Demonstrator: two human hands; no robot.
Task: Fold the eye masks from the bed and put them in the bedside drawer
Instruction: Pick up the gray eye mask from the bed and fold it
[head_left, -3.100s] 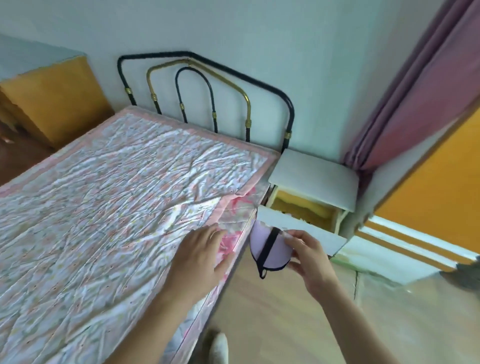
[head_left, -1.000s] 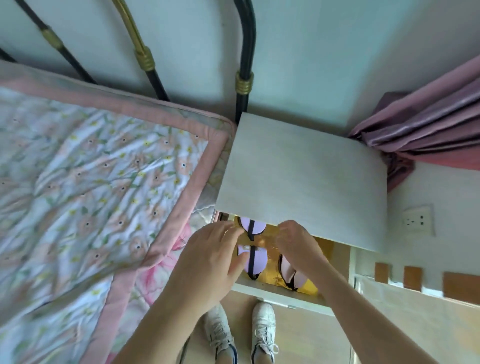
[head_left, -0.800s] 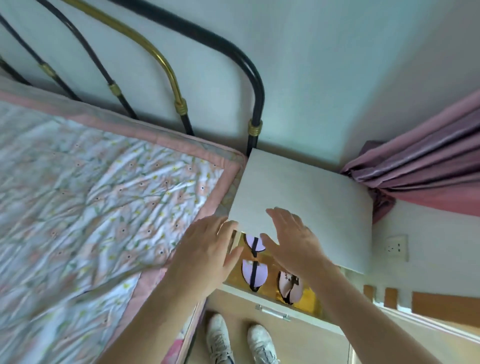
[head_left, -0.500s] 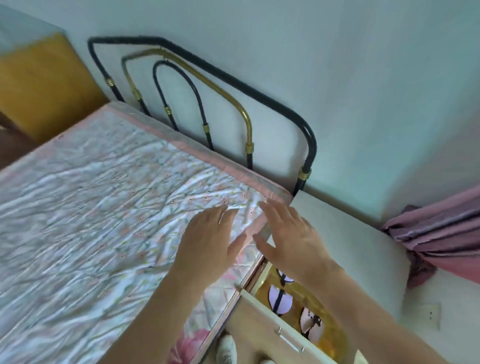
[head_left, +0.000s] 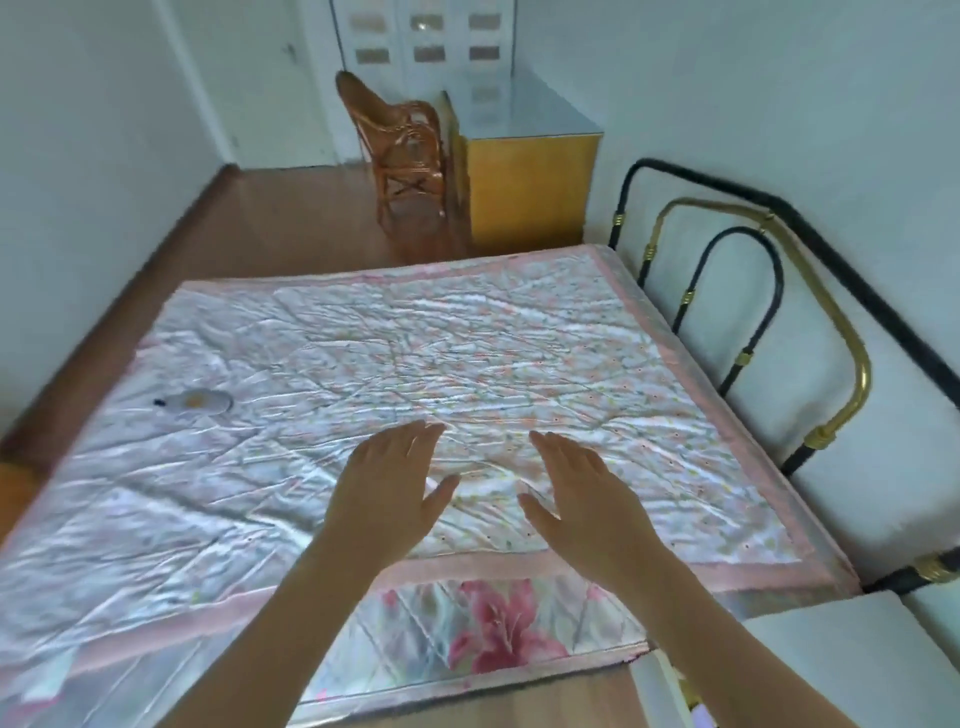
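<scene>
One pale eye mask (head_left: 196, 401) with a yellow spot and a dark strap end lies flat on the bed (head_left: 467, 364), far to the left. My left hand (head_left: 389, 488) and my right hand (head_left: 582, 504) hover side by side over the near middle of the quilt, fingers spread, holding nothing. Both are well to the right of the mask. At the bottom right the white bedside table (head_left: 821, 654) shows, with a sliver of its open drawer (head_left: 675, 686) and a bit of lilac mask (head_left: 702, 719) inside.
A black and brass metal headboard (head_left: 753, 291) runs along the right wall. Beyond the bed stand a rattan chair (head_left: 400, 150) and a yellow cabinet (head_left: 524, 176). Wooden floor (head_left: 291, 223) lies left of and behind the bed.
My view has swung left from the open drawer to the whole bed. Both hands left the drawer, where the folded masks stay, and now hover empty over the quilt.
</scene>
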